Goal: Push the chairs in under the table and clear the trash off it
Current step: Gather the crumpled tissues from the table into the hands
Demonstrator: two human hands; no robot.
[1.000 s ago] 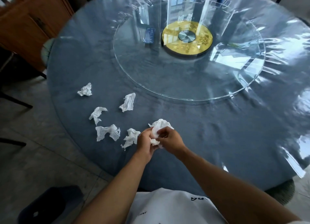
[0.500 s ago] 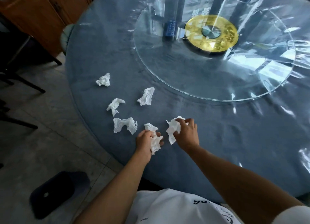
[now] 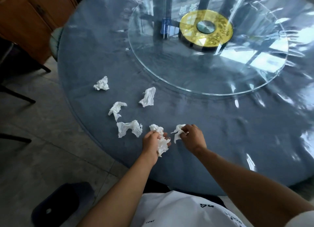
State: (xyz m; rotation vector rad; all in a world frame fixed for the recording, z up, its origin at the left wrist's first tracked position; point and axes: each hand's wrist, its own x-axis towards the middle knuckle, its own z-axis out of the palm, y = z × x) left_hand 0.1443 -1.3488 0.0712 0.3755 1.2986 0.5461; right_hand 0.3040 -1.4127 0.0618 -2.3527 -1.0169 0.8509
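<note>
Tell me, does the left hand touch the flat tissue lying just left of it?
Apart. The head view shows a strip of bare table between the left hand and the flat tissue.

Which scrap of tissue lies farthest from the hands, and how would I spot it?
Start at the glass turntable on the round table. Left of its near rim lie four loose tissues. Yours is the crumpled ball, alone nearest the table's left edge, farthest from both hands.

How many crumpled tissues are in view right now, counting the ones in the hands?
6. Four lie loose on the table: far-left tissue, one near the glass turntable, one, one. Left hand grips one; right hand pinches one.
</note>
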